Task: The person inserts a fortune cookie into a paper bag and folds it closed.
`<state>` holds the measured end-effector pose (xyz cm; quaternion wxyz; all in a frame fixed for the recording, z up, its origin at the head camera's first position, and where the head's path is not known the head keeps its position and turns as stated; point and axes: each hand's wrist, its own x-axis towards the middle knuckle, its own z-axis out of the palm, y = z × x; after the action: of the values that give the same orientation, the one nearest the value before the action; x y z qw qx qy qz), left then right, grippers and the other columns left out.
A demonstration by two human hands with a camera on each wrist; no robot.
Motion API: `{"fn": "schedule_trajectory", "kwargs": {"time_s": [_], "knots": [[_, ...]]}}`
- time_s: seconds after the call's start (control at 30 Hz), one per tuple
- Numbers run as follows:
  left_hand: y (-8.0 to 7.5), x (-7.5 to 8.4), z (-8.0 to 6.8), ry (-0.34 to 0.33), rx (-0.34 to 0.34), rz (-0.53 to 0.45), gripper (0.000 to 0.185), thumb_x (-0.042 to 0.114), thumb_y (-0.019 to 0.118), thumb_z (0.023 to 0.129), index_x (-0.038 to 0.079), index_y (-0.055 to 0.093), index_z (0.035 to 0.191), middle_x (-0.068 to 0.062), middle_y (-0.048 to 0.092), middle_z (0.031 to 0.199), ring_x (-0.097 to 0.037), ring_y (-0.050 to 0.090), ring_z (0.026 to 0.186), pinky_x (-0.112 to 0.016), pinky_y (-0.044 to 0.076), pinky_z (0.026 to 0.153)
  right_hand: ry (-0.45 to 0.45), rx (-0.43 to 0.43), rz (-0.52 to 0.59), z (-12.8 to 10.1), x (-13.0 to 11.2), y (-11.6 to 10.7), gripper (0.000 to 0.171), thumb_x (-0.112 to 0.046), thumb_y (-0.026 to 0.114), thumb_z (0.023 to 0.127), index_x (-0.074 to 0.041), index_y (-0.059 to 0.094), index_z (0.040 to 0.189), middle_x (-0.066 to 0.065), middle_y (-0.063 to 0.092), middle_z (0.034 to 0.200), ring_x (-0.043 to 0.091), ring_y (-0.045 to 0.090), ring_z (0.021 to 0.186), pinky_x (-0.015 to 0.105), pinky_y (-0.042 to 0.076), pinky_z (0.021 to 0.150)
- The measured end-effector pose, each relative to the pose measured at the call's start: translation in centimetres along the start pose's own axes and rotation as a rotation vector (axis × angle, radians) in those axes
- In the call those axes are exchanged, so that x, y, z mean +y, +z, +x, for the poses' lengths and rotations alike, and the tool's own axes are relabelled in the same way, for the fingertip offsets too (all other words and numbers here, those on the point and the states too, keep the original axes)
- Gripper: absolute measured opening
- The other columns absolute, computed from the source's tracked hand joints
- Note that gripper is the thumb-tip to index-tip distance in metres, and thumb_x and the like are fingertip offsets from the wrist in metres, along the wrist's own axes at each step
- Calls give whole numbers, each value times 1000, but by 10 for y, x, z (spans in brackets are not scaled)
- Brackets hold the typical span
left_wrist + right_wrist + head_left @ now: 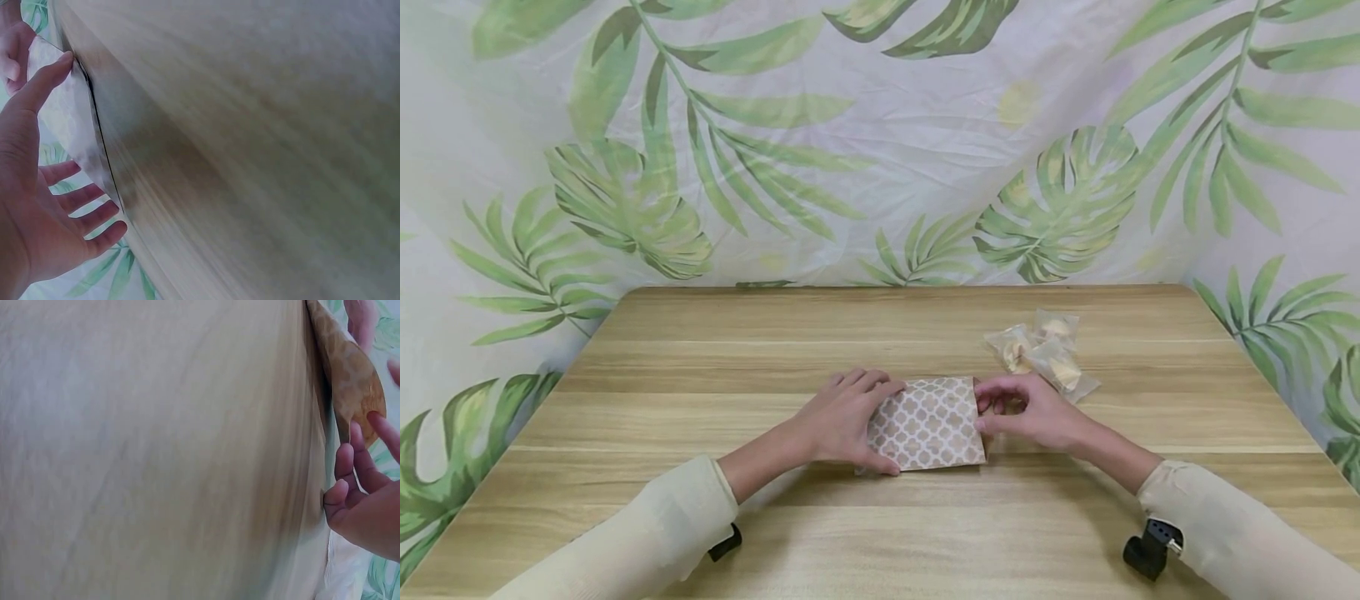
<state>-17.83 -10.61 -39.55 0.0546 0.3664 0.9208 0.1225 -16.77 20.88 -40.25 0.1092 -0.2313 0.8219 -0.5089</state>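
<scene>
Wooden counter before a leaf-print backdrop: both hands at one patterned bag.
Nearest, the bag lies flat at mid-counter, directly between the hands, long axis running left to right. Left hand, fingers spread and straight, presses its left end; right hand pinches its right edge with curled fingers. Both hands equally near. Farther right, just beyond the right hand, clear packets lie heaped.

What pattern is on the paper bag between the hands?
A tan-and-white quatrefoil lattice on the paper bag, clearest in the head view.
</scene>
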Motion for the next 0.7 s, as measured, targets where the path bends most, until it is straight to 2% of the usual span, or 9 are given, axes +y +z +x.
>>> {"fn": "schedule_trajectory", "kwargs": {"time_s": [0.1, 0.23, 0.53, 0.7], "knots": [[-1, 1, -1, 1, -1, 4, 106, 68, 84, 70, 13, 48, 153, -13, 52, 147, -35, 48, 135, -62, 41, 110, 58, 16, -5, 0, -3, 3, 18, -12, 79, 91, 1, 76, 104, 5, 73, 92, 15, 63, 84, 24, 52, 75], [-1, 2, -1, 0, 0, 12, 106, 69, 84, 70, 13, 48, 153, -13, 52, 147, -36, 48, 136, -62, 40, 111, 73, 35, -17, 0, -5, 8, 8, -10, 76, 92, -2, 76, 93, 4, 72, 88, 15, 61, 81, 24, 50, 73], [1, 2, -2, -12, 1, 28, 108, 69, 85, 68, 14, 47, 154, -13, 52, 147, -36, 48, 136, -64, 40, 109, 57, 14, -26, 0, -8, 9, 9, -9, 72, 96, -5, 72, 88, 2, 67, 87, 16, 57, 83, 25, 47, 75], [0, 3, -1, -16, -14, 36, 109, 68, 86, 68, 14, 46, 154, -13, 52, 148, -36, 48, 137, -64, 39, 110, -1, 17, -133, 1, -8, 9, 11, -7, 75, 93, -8, 72, 83, -3, 64, 79, 12, 52, 73, 24, 43, 67]]}}
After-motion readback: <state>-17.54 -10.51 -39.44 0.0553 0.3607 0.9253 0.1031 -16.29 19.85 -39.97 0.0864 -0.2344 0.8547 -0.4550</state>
